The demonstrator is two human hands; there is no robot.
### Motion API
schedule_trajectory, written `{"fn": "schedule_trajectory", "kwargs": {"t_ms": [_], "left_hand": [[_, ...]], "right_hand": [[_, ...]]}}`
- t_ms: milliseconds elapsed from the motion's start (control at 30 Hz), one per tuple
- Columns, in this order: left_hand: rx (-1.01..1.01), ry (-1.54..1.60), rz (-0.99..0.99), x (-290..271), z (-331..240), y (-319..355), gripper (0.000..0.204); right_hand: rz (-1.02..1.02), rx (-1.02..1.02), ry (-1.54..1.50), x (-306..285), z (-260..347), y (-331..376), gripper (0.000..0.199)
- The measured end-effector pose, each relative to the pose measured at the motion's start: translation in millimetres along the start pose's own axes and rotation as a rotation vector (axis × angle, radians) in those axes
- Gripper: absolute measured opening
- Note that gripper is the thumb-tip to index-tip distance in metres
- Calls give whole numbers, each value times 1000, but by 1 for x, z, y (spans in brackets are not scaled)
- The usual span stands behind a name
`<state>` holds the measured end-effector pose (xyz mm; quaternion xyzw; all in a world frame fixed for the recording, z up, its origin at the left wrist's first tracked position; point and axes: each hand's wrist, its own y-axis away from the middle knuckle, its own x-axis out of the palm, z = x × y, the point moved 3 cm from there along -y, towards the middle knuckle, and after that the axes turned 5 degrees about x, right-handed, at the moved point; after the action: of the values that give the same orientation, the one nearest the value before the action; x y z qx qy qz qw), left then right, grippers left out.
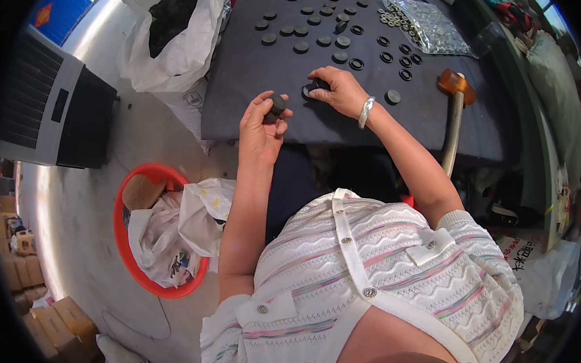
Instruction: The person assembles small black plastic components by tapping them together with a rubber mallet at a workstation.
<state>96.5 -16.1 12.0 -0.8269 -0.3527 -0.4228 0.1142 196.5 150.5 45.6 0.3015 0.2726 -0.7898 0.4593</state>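
My left hand is closed around a small black round part, held just above the near edge of the dark table. My right hand, with a silver bracelet at the wrist, presses its fingers on a black ring-shaped part lying on the table. Several black discs and black rings lie scattered farther back. A single black disc sits to the right of my right hand.
A clear bag of metal washers lies at the table's far right. A mallet with an amber head rests at the right edge. A white bag of black pieces stands left, a red basin with bags below it, a grey appliance farther left.
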Motion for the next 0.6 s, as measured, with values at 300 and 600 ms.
{"fn": "schedule_trajectory", "kwargs": {"t_ms": [300, 600], "left_hand": [[-242, 393, -32, 18, 34, 41, 28], [-235, 486, -74, 16, 34, 56, 34]], "right_hand": [[-70, -414, -192, 1, 76, 40, 34], [-13, -514, -60, 18, 82, 55, 47]]}}
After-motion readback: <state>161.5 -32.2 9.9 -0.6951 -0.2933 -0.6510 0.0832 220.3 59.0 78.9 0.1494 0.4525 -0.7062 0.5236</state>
